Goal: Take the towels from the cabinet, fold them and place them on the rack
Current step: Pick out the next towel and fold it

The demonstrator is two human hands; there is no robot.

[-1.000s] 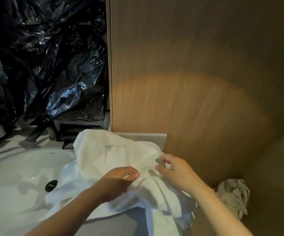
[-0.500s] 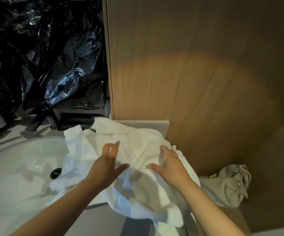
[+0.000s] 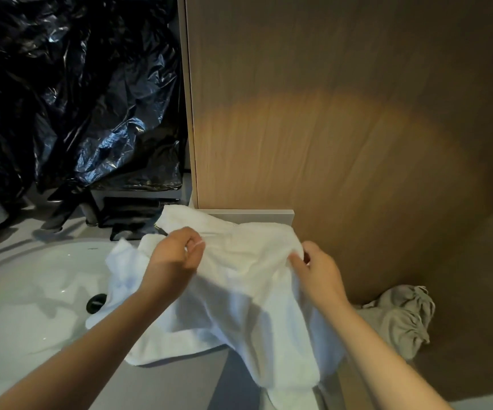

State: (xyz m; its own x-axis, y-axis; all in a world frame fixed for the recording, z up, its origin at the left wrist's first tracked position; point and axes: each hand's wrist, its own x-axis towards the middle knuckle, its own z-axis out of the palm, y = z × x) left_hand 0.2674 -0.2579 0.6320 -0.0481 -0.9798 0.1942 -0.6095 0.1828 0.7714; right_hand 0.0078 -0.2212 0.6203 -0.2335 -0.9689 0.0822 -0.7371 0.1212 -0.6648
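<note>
Towel (image 3: 239,294) is white and all crumpled, bunched on the counter (image 3: 180,386) with its left part spilling over the rim of the white sink (image 3: 32,291). Left hand (image 3: 174,261) has its fingers (image 3: 194,247) curled, pinching the cloth near the top edge. Right hand (image 3: 319,273) pinches the top right corner, so that edge runs between the two. Grey cloth bundle (image 3: 399,318) sits just right of it, by the wooden panel (image 3: 342,128). Crinkly black plastic (image 3: 76,99) hangs behind the sink.

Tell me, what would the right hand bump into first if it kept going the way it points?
The right hand pinches the crumpled white towel, so more towel comes first. Behind that, probably the pale grey ledge under the tall brown wooden panel, though depth is unclear.
</note>
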